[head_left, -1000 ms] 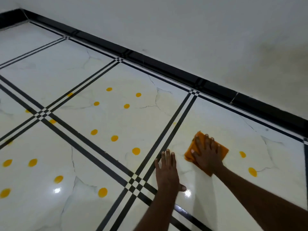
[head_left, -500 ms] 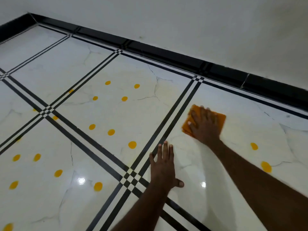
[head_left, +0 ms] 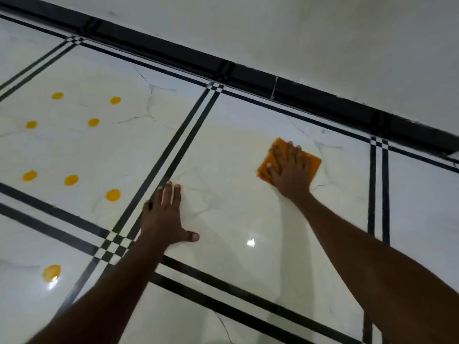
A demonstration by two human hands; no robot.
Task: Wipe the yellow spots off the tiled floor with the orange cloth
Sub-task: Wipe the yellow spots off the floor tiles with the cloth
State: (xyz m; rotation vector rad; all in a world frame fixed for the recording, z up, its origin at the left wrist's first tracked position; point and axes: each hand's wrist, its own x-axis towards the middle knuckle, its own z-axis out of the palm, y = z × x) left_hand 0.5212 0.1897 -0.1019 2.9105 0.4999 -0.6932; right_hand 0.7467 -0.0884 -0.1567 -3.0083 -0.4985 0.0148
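Note:
My right hand (head_left: pixel 290 170) lies flat on the orange cloth (head_left: pixel 313 163), pressing it onto the white tile (head_left: pixel 248 150) near the wall. No yellow spots show on this tile. My left hand (head_left: pixel 164 217) rests flat on the same tile with fingers spread, holding nothing, beside the black double stripe (head_left: pixel 183 142). Several yellow spots (head_left: pixel 113 195) dot the tile to the left, and one more spot (head_left: pixel 51 272) sits on the near left tile.
A black skirting (head_left: pixel 248 70) runs along the foot of the white wall (head_left: pixel 323 33) behind the cloth. Black double stripes cross at a chequered joint (head_left: pixel 113 245) by my left wrist. A light glare (head_left: pixel 250 242) shines between my arms.
My right hand has slid the cloth rightward and toward the wall across the tile. The two yellow spots seen on that tile earlier are no longer in sight. The view has swung right.

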